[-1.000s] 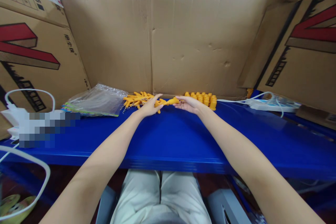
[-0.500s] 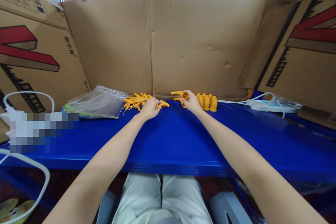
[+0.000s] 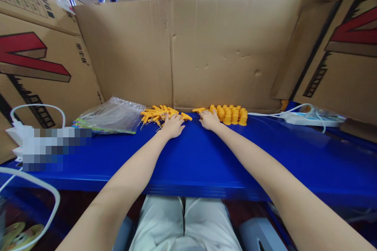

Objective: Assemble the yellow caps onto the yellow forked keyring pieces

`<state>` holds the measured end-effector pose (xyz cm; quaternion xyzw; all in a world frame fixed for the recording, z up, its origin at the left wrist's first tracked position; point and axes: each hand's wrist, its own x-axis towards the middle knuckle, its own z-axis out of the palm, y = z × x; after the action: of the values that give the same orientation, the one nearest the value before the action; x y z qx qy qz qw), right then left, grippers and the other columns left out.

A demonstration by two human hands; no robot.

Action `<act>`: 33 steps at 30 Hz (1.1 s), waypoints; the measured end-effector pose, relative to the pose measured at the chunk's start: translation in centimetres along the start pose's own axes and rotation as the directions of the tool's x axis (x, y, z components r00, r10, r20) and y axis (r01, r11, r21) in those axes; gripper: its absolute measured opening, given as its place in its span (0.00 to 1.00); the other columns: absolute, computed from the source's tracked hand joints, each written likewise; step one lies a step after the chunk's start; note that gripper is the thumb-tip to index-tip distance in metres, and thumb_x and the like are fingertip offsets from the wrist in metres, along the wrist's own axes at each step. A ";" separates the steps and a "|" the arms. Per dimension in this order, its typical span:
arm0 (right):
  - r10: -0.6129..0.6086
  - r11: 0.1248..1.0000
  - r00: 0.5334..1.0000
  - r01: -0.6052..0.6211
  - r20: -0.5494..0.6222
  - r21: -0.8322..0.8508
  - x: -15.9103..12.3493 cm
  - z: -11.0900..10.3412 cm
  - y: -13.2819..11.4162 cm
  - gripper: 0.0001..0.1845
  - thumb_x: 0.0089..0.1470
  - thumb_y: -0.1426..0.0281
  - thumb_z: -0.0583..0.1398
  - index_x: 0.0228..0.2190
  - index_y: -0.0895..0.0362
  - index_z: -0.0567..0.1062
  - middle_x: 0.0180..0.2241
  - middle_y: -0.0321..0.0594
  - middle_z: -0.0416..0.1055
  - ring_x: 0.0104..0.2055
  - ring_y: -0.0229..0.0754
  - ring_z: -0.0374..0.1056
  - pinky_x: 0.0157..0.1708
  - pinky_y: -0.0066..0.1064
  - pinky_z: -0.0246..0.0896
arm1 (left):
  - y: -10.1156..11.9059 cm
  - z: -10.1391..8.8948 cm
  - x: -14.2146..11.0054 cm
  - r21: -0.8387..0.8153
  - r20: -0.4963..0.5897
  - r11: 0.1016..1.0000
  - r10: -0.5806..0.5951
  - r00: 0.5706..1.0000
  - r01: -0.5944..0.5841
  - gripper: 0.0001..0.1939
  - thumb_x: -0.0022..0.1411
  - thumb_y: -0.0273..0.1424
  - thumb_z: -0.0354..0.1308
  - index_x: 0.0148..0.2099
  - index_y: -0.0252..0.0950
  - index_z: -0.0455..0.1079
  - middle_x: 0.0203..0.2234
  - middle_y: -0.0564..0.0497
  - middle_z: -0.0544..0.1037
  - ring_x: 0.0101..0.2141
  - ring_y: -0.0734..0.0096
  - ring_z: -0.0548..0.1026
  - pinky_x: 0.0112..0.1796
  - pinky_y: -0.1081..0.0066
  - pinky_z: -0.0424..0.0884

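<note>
My left hand (image 3: 173,126) rests palm down at the right end of a loose pile of yellow-orange T-shaped handles (image 3: 153,114), its fingers spread. Thin metal spirals stick out of several of these handles. One handle (image 3: 186,116) lies just beyond my left fingertips. My right hand (image 3: 209,120) is closed low over the table, and an orange T-shaped handle (image 3: 198,110) juts out past its fingers; the rest of that piece is hidden. Touching or close beside this hand stand rows of orange hollow-looking cylinders (image 3: 235,115) with wider bases.
A stack of clear plastic bags (image 3: 114,115) lies left of the pile. White plugs and a cable (image 3: 38,105) stand at the far left. A white power strip (image 3: 306,119) sits to the right on the blue table (image 3: 194,160). Cardboard (image 3: 220,51) walls the back.
My right hand has come down and slightly left; the two orange pieces held up in it are now mostly hidden. My left hand has loosened, its fingers now spread. The view has shifted slightly.
</note>
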<state>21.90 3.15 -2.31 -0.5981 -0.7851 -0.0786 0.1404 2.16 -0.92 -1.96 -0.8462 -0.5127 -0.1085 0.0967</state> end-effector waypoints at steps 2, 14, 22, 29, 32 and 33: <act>0.006 1.000 1.000 -0.006 0.006 -0.023 -0.3 -0.6 0.1 0.21 0.61 0.68 0.53 0.55 0.58 0.68 0.61 0.51 0.61 0.66 0.55 0.49 0.63 0.62 0.29 | 0.1 0.1 0.1 0.026 -0.005 0.999 -0.019 1.000 0.019 0.20 0.66 0.34 0.46 0.58 0.42 0.67 0.61 0.44 0.65 0.63 0.53 0.56 0.62 0.40 0.38; 0.140 0.990 0.989 -0.140 -0.043 0.004 -2.2 -1.8 4.2 0.25 0.57 0.80 0.46 0.53 0.57 0.70 0.61 0.49 0.60 0.65 0.54 0.52 0.60 0.67 0.31 | -1.0 0.8 0.8 0.010 -0.092 0.999 -0.041 0.995 0.042 0.18 0.62 0.24 0.48 0.50 0.41 0.73 0.48 0.43 0.74 0.56 0.55 0.65 0.60 0.42 0.47; 0.137 0.987 0.983 -0.146 -0.119 -0.063 -2.7 -2.6 4.1 0.21 0.58 0.76 0.49 0.52 0.61 0.69 0.55 0.54 0.65 0.56 0.55 0.62 0.53 0.49 0.52 | -0.9 -0.1 1.2 -0.306 -0.336 0.946 -0.209 0.918 0.103 0.12 0.59 0.23 0.52 0.43 0.37 0.71 0.42 0.45 0.75 0.48 0.56 0.71 0.51 0.55 0.64; 0.162 0.984 0.985 -0.166 -0.062 -0.059 -2.7 -2.3 4.5 0.21 0.56 0.73 0.53 0.52 0.62 0.69 0.54 0.56 0.67 0.54 0.57 0.64 0.54 0.48 0.50 | -1.5 -0.5 1.7 -0.690 -0.386 0.717 -0.485 0.784 0.104 0.07 0.55 0.26 0.56 0.34 0.39 0.60 0.23 0.57 0.67 0.27 0.70 0.70 0.35 0.69 0.66; 0.162 0.985 0.977 -0.168 -0.136 -0.033 -2.5 -2.4 4.6 0.19 0.55 0.76 0.53 0.49 0.62 0.70 0.52 0.55 0.69 0.54 0.56 0.65 0.53 0.47 0.51 | -1.7 -0.6 1.8 -0.757 -0.383 0.646 -0.556 0.738 0.093 0.12 0.53 0.27 0.59 0.34 0.40 0.57 0.19 0.61 0.62 0.22 0.74 0.66 0.30 0.73 0.64; 0.162 0.986 0.971 -0.168 -0.174 -0.017 -2.4 -2.5 4.6 0.18 0.55 0.76 0.53 0.48 0.62 0.70 0.50 0.55 0.70 0.53 0.56 0.65 0.53 0.47 0.52 | -1.7 -0.6 1.9 -0.776 -0.379 0.626 -0.568 0.731 0.084 0.12 0.53 0.27 0.59 0.34 0.40 0.56 0.18 0.62 0.61 0.21 0.75 0.66 0.28 0.74 0.63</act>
<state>27.22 1.43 -0.87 -0.6545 -0.7162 -0.1304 0.2041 1.44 1.29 -0.76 -0.6205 -0.5243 -0.5733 -0.1069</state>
